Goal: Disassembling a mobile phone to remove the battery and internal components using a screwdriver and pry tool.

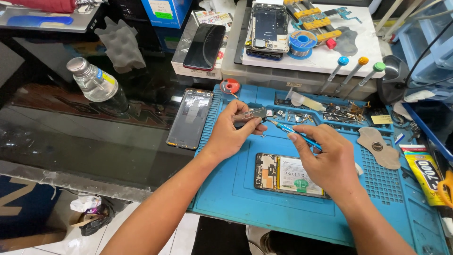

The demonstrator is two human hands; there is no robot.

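Now, over on the far left, a clear bottle (98, 85) with a metal cap lay tilted on the dark glass desk (71, 137), and a grey foam scrap (121, 47) sat behind it. Moving right, a black phone (204, 46) rested on a white box (193, 66), and below it a phone back cover (190, 118) lay flat, just at the left edge of the blue mat (236, 198).

On to the action: the left hand (231, 134) was up over the mat, thumb and fingers closed in a pinch on a small metal part (255, 114) (a little grey plate, details too small to read). Just right of it, the right hand (330, 163) gripped a blue tool (295, 133) pen-style, fingers curled round the shaft, its fine tip touching the part's right edge.

Beneath both hands, an opened phone (283, 174) lay flat on the mat, battery and board exposed, the right hand covering its right end.

Further back, a stripped phone frame (269, 26) and a blue spool (302, 41) sat on a white tray (349, 59); three screwdrivers (351, 73) leaned against it. Loose screws and bits (339, 112) filled the mat's top compartments. At the right, a tan pick (380, 147) lay near a yellow glue tube (427, 174).
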